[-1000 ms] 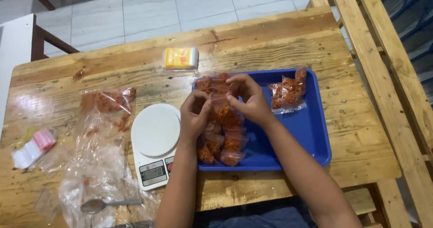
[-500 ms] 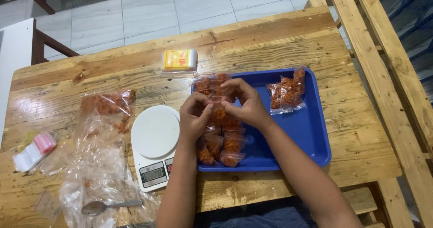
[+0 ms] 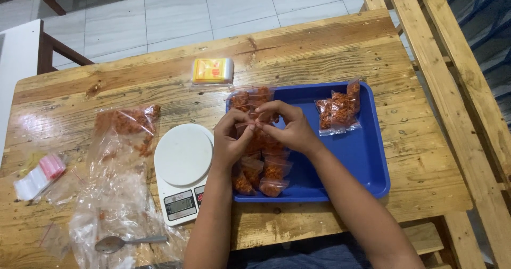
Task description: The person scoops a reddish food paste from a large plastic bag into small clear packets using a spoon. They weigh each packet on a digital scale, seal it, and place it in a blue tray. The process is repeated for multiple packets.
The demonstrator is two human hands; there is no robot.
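1. Head view, the hands: the left hand [image 3: 230, 141] and the right hand [image 3: 287, 128] met over the left part of the blue tray [image 3: 362, 157]. Both were curled nearly closed, fingertips pinching the top edge of a small clear bag of orange-red snack [image 3: 259, 121]. How firm the pinch was, I cannot tell.

2. Head view, the bag itself: it hung just above a row of filled small bags [image 3: 261, 168] lying in the tray. If the fingers slipped along the top edge, it would likely have stayed partly open, and crumbs could have spilled onto the bags beneath.

3. Head view, the pile: the filled bags lay overlapped toward the tray's near rim. A wrist dragged across them could have pushed the nearest ones over that rim onto the wooden table [image 3: 319, 51].

4. Head view, the far side: two more filled bags [image 3: 339, 109] leaned near the tray's back edge, well apart from the hands and in little danger.

5. Head view, left of the tray: the white kitchen scale [image 3: 183, 168] sat just beside the left forearm, so an outward elbow swing might have knocked it. Beyond it a large loose plastic bag [image 3: 125, 141] of snack lay open, with a spoon [image 3: 120, 242] near the table's edge that could easily have been brushed off.
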